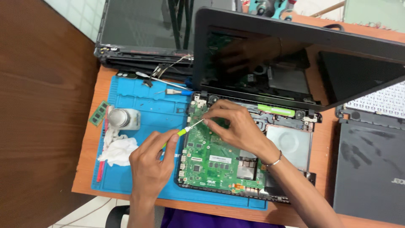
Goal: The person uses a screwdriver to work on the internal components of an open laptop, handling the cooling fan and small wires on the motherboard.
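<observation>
Left hand (149, 162) fingers are clamping a light, slim screwdriver (185, 130) at mid-frame — right hand (236, 124) fingertips are pinching together on its shaft over the fragile green motherboard (211, 158).

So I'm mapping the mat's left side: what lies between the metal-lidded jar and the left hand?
In the head view, a crumpled white tissue lies on the blue mat between the jar and the left hand.

place: small laptop repair bench, looks like
work surface: wooden table (86, 139) covered by a blue repair mat (147, 114)
main clue: opened laptop (253, 139) with its green circuit board (211, 158) exposed
more clues: other stripped laptops (143, 38) stacked around, loose memory stick (98, 113)
</observation>
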